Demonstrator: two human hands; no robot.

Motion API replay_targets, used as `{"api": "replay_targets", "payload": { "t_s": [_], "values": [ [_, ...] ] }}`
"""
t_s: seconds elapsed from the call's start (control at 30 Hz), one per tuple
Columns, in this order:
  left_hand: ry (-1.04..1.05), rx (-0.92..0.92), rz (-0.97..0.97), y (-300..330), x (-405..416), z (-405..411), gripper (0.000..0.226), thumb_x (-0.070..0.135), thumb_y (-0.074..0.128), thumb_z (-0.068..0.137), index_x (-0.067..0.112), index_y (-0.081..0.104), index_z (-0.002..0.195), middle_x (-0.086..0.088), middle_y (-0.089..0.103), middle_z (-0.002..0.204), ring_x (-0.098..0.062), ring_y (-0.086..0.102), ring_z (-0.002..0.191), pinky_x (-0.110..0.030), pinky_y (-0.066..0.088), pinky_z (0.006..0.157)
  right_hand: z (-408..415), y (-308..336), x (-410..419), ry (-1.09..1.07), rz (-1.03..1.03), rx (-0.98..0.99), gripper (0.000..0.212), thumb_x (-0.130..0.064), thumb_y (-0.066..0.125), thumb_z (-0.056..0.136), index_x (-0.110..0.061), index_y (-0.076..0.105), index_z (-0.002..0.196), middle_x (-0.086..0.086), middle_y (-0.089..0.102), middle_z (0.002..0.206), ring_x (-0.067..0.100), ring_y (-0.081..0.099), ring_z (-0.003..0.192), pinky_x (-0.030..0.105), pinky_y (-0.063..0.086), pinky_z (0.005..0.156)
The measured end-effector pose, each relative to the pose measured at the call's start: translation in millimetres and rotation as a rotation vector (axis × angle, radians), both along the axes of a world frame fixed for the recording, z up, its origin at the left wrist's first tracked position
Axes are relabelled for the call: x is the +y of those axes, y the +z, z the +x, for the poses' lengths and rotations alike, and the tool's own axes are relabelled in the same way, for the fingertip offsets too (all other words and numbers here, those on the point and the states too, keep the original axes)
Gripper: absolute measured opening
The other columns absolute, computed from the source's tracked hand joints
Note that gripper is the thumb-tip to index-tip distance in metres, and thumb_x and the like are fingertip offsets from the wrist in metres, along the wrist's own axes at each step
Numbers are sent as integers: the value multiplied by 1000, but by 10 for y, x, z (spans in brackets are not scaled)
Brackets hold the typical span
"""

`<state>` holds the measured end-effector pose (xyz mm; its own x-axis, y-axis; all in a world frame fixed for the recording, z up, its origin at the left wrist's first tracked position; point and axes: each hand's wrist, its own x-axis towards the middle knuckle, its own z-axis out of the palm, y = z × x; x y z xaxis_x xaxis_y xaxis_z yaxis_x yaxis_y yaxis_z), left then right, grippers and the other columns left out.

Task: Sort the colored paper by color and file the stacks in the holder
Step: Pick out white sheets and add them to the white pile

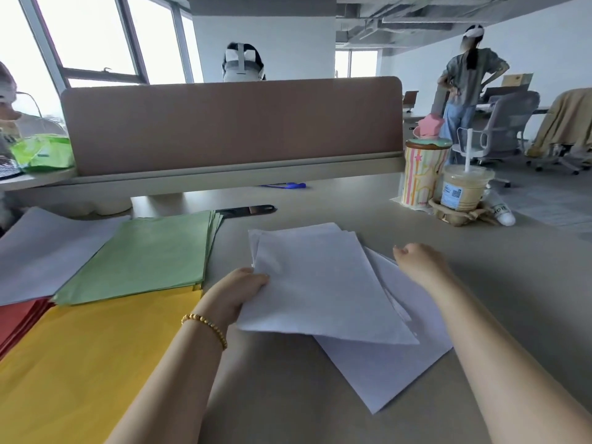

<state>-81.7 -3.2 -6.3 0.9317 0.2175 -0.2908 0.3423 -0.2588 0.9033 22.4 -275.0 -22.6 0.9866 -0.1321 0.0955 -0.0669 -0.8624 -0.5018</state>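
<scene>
I see my left hand (pixel 238 291) pinching the left edge of the white paper sheets (pixel 320 283), mid-worktop (pixel 352 200). My right hand (pixel 416 262) hovers at their right edge, fingers curled, holding nothing visible. Green stack (pixel 144 254), yellow stack (pixel 80 363), red stack (pixel 16 318) lie left.

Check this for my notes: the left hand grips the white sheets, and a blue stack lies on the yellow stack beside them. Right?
Not quite. The stack lying on the yellow stack is green, not blue; the head view shows it. The rest holds: the left hand grips the white sheets at their edge, beside those stacks.
</scene>
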Motion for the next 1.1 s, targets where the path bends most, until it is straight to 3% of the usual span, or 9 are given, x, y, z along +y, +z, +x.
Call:
{"api": "replay_targets", "payload": {
  "t_s": [0.13,0.3,0.43,0.57,0.67,0.83,0.97,1.03,1.1],
  "values": [
    [-12,-8,158,-17,-41,43,29,10,42,95,2,51,121,-20,62,109,-33,63,94,-37,53,77,-16,62,71,42,125,132,41,-37,35,98,-2,57,104,21,56,108,31,54,100,28,34,76],
    [58,-60,272,-43,-115,91,29,12,40,94,2,55,116,-22,63,110,-36,62,98,-38,50,82,-115,96,186,111,224,201,38,-29,46,93,-14,30,62,2,30,61,18,29,55,29,19,53],
    [102,-80,160,7,-181,64,29,18,56,78,-1,62,100,-21,64,102,-35,61,92,-34,46,77,-147,105,260,198,496,256,27,-29,56,91,-6,57,104,9,58,95,26,58,89,30,41,79],
    [177,-109,25,18,-159,136,29,7,59,85,-8,61,109,-17,57,94,-29,54,82,-32,41,74,-201,46,318,157,579,295,34,-16,47,93,3,55,120,15,62,108,24,54,91,30,39,81],
    [174,-106,-55,17,-176,116,18,1,48,91,-3,58,106,-18,59,87,-32,57,75,-36,48,73,-247,120,303,198,679,337,51,-37,44,98,-9,41,140,8,43,143,24,41,132,34,30,106],
    [19,-82,184,-64,-132,115,27,14,52,87,3,54,112,-20,61,113,-36,61,100,-43,52,89,-316,113,363,287,722,246,34,-19,54,95,-5,52,126,7,56,130,20,54,105,27,39,87],
    [231,-251,-215,-84,-24,138,91,25,74,79,12,15,147,-11,47,133,-31,60,108,-43,53,88,-277,159,367,228,996,118,44,-35,51,94,-10,52,130,-1,55,129,13,50,121,22,31,95],
    [145,-246,-425,-61,30,97,68,27,68,84,8,34,140,-11,60,119,-24,68,90,-36,58,73,-285,186,365,264,1043,106,44,-42,50,93,-17,52,130,-8,56,121,9,52,111,22,34,93],
    [35,-206,-367,-50,-57,30,34,24,62,89,4,59,116,-13,69,99,-22,68,75,-32,58,69,-322,136,411,279,971,135,38,-37,54,93,-15,58,123,-1,62,117,14,57,101,24,43,84]
  ]
}}
